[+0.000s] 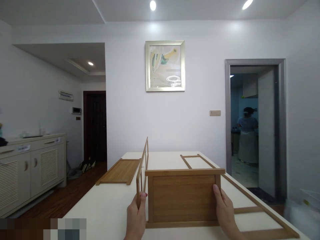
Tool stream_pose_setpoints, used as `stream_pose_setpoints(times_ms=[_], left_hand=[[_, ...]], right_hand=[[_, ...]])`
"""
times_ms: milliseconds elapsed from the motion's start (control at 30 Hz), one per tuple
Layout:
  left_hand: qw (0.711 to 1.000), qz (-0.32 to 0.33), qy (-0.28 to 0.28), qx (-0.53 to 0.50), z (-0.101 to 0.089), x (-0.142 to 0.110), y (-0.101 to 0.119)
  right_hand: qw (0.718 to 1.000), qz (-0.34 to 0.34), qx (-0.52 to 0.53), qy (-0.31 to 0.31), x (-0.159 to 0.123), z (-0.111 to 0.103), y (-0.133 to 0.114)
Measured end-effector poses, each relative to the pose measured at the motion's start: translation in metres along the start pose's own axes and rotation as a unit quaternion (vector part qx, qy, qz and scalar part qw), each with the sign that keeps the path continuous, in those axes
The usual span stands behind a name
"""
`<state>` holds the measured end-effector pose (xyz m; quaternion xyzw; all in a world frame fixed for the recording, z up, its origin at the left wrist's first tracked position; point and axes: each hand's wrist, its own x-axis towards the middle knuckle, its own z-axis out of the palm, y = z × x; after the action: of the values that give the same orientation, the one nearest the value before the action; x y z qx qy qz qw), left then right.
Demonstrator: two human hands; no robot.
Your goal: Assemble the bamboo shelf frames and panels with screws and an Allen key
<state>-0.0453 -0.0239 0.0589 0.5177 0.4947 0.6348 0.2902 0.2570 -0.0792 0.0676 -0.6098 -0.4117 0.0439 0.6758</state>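
My left hand (137, 213) is closed round the near end of an upright wooden frame (138, 181), which stretches away over the white table (95, 213). Just right of it stands a brown wooden panel (183, 198) with a rail along its top and another along its bottom. My right hand (225, 208) grips this panel's right edge, thumb on the near face and the other fingers mostly hidden. The frame's near end sits close to the panel's left side; whether they touch I cannot tell.
Another wooden panel (122, 170) lies flat at the table's left. A long ladder-like wooden frame (260, 200) lies along the right edge. A white cabinet (47, 166) stands left, and a person (247, 133) is beyond the doorway (227, 123) at right.
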Motion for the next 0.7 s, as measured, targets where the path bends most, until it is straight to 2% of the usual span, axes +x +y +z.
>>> stream_pose_setpoints(times_ms=[133, 300, 400, 600, 700], left_hand=[[0.998, 0.001, -0.058, -0.004, 0.001, 0.0, -0.007], [0.997, 0.021, -0.08, 0.004, -0.001, -0.001, -0.007], [0.997, 0.017, -0.067, -0.017, -0.003, -0.002, 0.004], [0.997, 0.002, -0.003, -0.08, -0.01, 0.002, 0.027], [0.994, 0.007, 0.006, -0.112, -0.013, 0.003, 0.036]], right_hand=[[0.999, 0.003, -0.028, 0.017, 0.008, -0.004, 0.002], [0.999, -0.011, -0.03, 0.02, 0.011, -0.004, 0.005], [0.999, -0.01, -0.028, 0.017, 0.011, -0.004, 0.006], [0.999, -0.008, -0.031, 0.011, 0.014, -0.004, 0.012], [0.999, -0.008, -0.031, 0.009, 0.017, -0.005, 0.015]])
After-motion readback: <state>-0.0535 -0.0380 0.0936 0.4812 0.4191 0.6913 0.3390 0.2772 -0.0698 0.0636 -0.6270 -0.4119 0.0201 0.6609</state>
